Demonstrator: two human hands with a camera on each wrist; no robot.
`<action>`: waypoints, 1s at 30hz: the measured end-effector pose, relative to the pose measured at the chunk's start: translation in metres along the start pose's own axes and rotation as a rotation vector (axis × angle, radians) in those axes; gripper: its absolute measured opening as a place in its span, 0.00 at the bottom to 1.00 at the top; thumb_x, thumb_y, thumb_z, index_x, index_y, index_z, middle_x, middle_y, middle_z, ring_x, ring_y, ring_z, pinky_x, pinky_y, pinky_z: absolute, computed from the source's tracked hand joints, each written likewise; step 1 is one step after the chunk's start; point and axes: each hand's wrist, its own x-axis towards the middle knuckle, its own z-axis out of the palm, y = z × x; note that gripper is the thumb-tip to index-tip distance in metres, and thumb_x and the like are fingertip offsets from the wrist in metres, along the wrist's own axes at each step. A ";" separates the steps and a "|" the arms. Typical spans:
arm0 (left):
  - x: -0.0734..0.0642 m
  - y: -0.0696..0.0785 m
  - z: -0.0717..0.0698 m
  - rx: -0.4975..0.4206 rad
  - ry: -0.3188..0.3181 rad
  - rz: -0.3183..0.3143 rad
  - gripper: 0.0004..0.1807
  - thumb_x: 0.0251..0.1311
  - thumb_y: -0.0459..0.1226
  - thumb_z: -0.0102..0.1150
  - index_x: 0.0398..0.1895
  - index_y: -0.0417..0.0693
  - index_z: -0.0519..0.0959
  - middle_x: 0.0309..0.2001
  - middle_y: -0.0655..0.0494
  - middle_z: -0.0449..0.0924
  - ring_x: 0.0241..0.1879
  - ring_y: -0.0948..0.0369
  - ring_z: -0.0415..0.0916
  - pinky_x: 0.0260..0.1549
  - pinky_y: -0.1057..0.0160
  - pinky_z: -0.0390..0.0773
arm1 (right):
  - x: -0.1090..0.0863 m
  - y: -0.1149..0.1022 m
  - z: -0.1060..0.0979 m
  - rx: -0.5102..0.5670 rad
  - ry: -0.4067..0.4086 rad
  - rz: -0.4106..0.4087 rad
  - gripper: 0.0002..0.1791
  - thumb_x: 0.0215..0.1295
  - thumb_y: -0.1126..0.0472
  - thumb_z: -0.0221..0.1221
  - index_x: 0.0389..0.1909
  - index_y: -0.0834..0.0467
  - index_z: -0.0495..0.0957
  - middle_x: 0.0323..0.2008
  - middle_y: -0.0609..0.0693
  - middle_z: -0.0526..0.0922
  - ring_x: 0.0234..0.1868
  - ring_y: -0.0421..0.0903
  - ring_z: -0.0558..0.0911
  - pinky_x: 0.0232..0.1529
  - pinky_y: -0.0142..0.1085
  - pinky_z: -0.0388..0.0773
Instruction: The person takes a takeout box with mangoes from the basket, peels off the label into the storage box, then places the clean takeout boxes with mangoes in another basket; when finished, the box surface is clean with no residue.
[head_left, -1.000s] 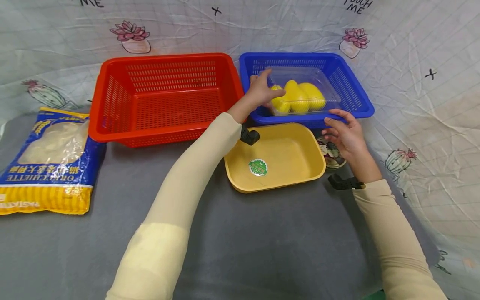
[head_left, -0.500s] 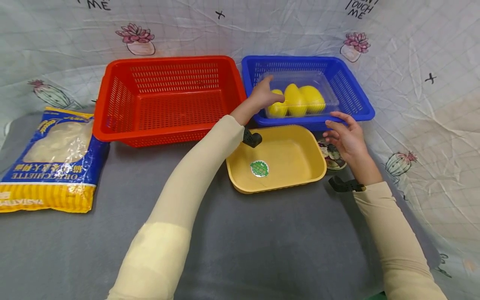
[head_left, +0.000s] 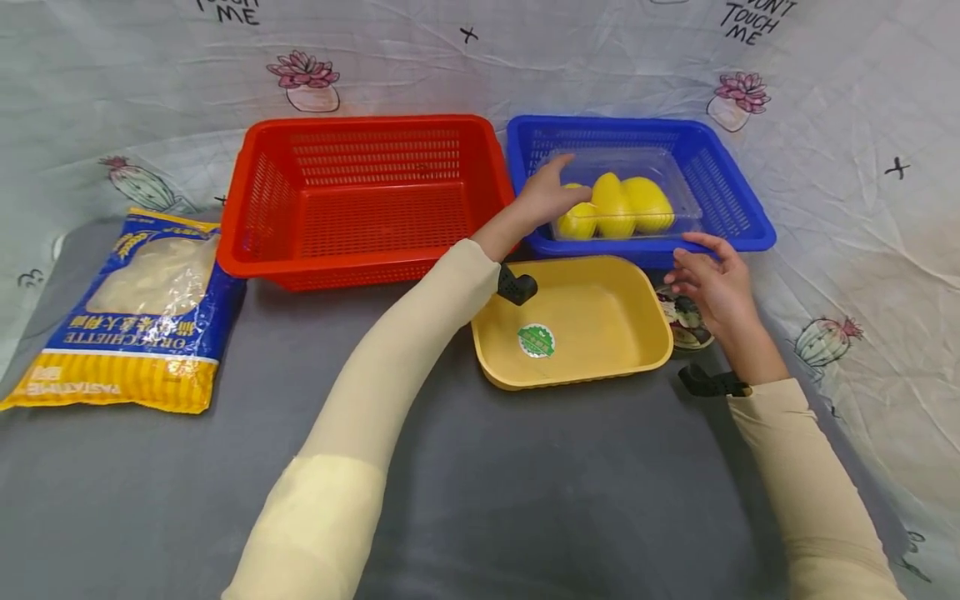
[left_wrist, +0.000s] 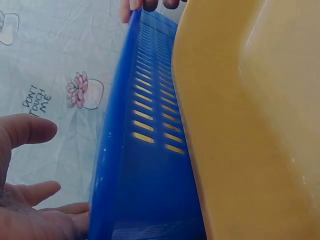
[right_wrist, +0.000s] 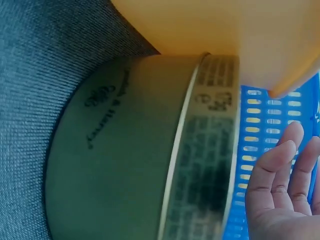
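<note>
My left hand is over the left end of a clear plastic box with yellow, lemon-like fruits in it. The box lies inside the blue basket. Fingers spread apart beside the blue rim show in the left wrist view. My right hand is at the basket's front rim, its fingertips right at the edge and its fingers loosely bent. Below that hand is a round gold tin, largely hidden in the head view. A yellow tray sits in front of the blue basket.
A red basket stands left of the blue one. Farther left lies a blue and yellow bag of orecchiette pasta. Behind the grey tabletop hangs a pale printed cloth.
The head view has shifted, so everything appears farther right. The clear box sits slightly lower in the blue basket; both hands stay nearly in place.
</note>
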 end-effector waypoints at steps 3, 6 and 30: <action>-0.004 0.001 0.001 -0.014 0.001 0.018 0.39 0.67 0.46 0.53 0.78 0.54 0.50 0.76 0.57 0.53 0.67 0.58 0.62 0.61 0.63 0.71 | 0.000 0.000 -0.001 0.008 -0.007 -0.020 0.16 0.64 0.70 0.60 0.52 0.59 0.72 0.26 0.52 0.83 0.22 0.46 0.84 0.24 0.32 0.82; -0.008 0.002 0.001 -0.025 0.016 0.037 0.37 0.67 0.46 0.54 0.77 0.55 0.53 0.74 0.56 0.57 0.69 0.60 0.60 0.60 0.63 0.72 | -0.001 0.000 -0.001 -0.071 0.010 -0.057 0.15 0.65 0.68 0.60 0.52 0.59 0.72 0.26 0.51 0.84 0.22 0.45 0.84 0.24 0.31 0.82; -0.061 -0.009 -0.015 -0.364 0.338 0.469 0.15 0.66 0.27 0.51 0.54 0.34 0.77 0.54 0.44 0.78 0.54 0.56 0.75 0.53 0.71 0.74 | -0.011 -0.028 0.030 -0.073 -0.130 -0.170 0.11 0.66 0.71 0.58 0.48 0.66 0.77 0.26 0.54 0.82 0.24 0.46 0.82 0.28 0.31 0.82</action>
